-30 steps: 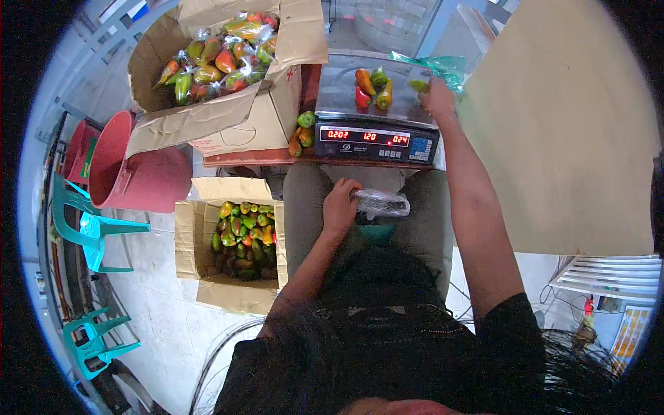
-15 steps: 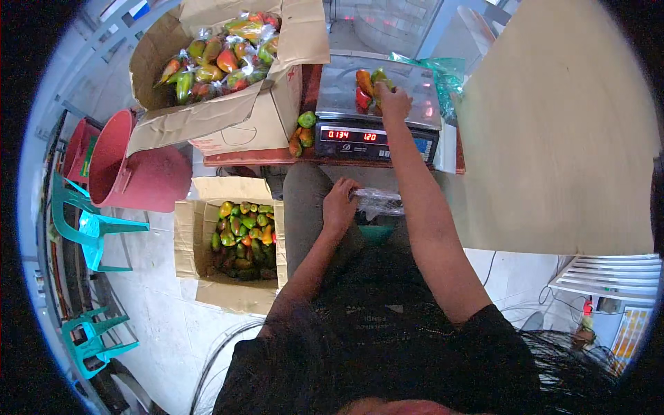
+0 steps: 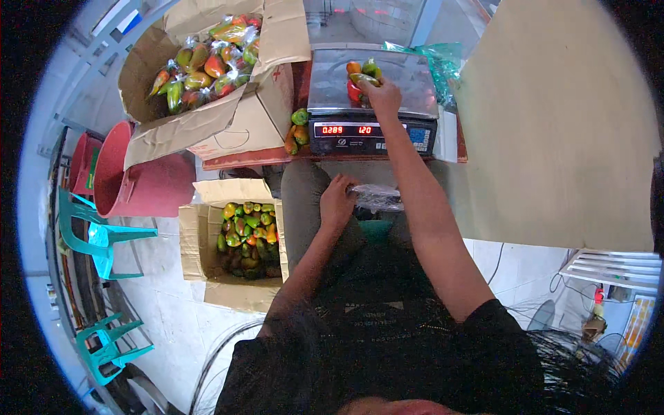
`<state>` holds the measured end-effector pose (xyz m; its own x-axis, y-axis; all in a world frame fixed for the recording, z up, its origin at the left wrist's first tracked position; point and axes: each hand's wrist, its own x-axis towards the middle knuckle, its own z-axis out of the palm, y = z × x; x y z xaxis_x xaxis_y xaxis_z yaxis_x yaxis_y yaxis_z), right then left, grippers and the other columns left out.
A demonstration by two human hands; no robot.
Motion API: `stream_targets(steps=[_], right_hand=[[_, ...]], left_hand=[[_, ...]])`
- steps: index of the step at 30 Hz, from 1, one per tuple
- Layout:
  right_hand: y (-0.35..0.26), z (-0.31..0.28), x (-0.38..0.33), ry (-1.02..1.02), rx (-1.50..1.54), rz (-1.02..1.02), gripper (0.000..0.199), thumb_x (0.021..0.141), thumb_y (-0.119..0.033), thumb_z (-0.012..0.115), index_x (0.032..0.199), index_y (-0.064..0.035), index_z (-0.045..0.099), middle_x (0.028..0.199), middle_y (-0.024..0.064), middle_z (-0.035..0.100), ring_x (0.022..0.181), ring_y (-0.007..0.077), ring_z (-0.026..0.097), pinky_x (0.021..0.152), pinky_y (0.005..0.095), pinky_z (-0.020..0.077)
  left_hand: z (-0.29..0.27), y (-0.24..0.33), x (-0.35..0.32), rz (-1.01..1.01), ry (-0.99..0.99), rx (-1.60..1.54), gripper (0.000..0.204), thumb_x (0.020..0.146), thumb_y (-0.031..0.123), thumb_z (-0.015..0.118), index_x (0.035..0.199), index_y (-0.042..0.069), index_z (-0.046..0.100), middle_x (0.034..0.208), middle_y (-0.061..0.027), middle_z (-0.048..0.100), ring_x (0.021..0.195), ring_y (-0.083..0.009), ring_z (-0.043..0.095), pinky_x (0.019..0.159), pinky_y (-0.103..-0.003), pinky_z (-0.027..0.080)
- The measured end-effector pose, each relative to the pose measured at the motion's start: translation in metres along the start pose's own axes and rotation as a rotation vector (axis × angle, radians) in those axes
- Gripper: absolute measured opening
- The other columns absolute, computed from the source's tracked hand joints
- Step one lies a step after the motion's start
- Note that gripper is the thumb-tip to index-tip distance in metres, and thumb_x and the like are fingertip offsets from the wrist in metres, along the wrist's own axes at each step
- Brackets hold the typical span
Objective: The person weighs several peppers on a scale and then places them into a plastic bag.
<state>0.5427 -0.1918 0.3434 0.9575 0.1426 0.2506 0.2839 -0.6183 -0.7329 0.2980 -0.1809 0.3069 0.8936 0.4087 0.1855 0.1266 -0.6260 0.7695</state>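
Observation:
Over the metal pan of a digital weighing scale (image 3: 328, 83), my right hand (image 3: 385, 98) is closed on a greenish pepper (image 3: 362, 79) in a small pile. An orange pepper (image 3: 353, 67), a red pepper (image 3: 354, 93) and another green pepper (image 3: 371, 68) lie against it on the pan. Part of the pile is hidden by my fingers. My left hand (image 3: 337, 202) rests by my lap, its fingers closed on the edge of a clear plastic bag (image 3: 377, 198). The bag lies crumpled across my thighs.
A large carton (image 3: 242, 121) of bagged peppers stands left of the scale, with loose peppers (image 3: 299, 128) between them. Below, an open carton (image 3: 238, 294) of loose peppers sits on the floor. Red buckets (image 3: 155, 183) and teal stools (image 3: 104, 238) stand left. A tan board (image 3: 553, 138) fills the right.
My right hand has shifted slightly left on the pan, and the greenish pepper now sits lower against the pile. The scale's red readout has risen. My left hand still holds the bag.

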Motion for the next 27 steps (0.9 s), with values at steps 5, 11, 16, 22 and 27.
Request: stream_targets(steps=[5, 11, 16, 22, 27], right_hand=[[0.009, -0.026, -0.001, -0.050, 0.234, 0.081, 0.058, 0.060, -0.046, 0.066, 0.099, -0.0027, 0.058, 0.090, 0.0141, 0.061, 0.079, 0.0326, 0.059, 0.064, 0.0408, 0.0473], [0.054, -0.103, -0.038, -0.683, 1.603, 0.219, 0.050, 0.077, -0.029, 0.054, 0.118, -0.0022, 0.042, 0.116, 0.0124, 0.048, 0.106, 0.0275, 0.047, 0.089, 0.0447, 0.0382], [0.061, -0.143, -0.119, -0.791, 1.759, 0.282, 0.046, 0.077, -0.023, 0.055, 0.117, -0.0038, 0.042, 0.114, 0.0108, 0.048, 0.107, 0.0249, 0.046, 0.087, 0.0427, 0.0389], [0.064, -0.161, -0.141, -0.910, 1.091, 0.205, 0.052, 0.066, -0.028, 0.066, 0.109, -0.0047, 0.048, 0.098, 0.0047, 0.051, 0.096, 0.0160, 0.049, 0.087, 0.0307, 0.0375], [0.068, -0.161, -0.149, -0.972, 0.909, 0.212, 0.047, 0.066, -0.023, 0.065, 0.107, -0.0068, 0.050, 0.096, 0.0025, 0.052, 0.090, 0.0123, 0.049, 0.081, 0.0267, 0.0393]], left_hand=[[0.006, -0.012, 0.013, -0.034, 0.007, -0.130, 0.018, 0.065, 0.001, 0.056, 0.083, 0.003, 0.055, 0.083, -0.0132, 0.054, 0.080, -0.0307, 0.053, 0.070, -0.035, 0.042], [0.030, -0.030, 0.031, -0.132, 0.072, -0.313, 0.015, 0.067, 0.004, 0.058, 0.081, 0.000, 0.056, 0.078, -0.0121, 0.056, 0.073, -0.0239, 0.056, 0.066, -0.031, 0.043], [0.032, 0.006, 0.039, -0.128, -0.028, -0.272, 0.016, 0.067, 0.005, 0.062, 0.082, 0.001, 0.056, 0.080, -0.0112, 0.058, 0.075, -0.0216, 0.056, 0.068, -0.030, 0.043], [0.028, 0.022, 0.040, -0.182, -0.251, -0.468, 0.020, 0.069, 0.000, 0.058, 0.089, 0.001, 0.055, 0.080, -0.0066, 0.058, 0.077, -0.0146, 0.055, 0.070, -0.027, 0.043], [0.025, 0.016, 0.034, -0.217, -0.245, -0.593, 0.021, 0.070, -0.001, 0.057, 0.091, 0.003, 0.053, 0.083, -0.0039, 0.055, 0.077, -0.0106, 0.054, 0.069, -0.024, 0.043]])
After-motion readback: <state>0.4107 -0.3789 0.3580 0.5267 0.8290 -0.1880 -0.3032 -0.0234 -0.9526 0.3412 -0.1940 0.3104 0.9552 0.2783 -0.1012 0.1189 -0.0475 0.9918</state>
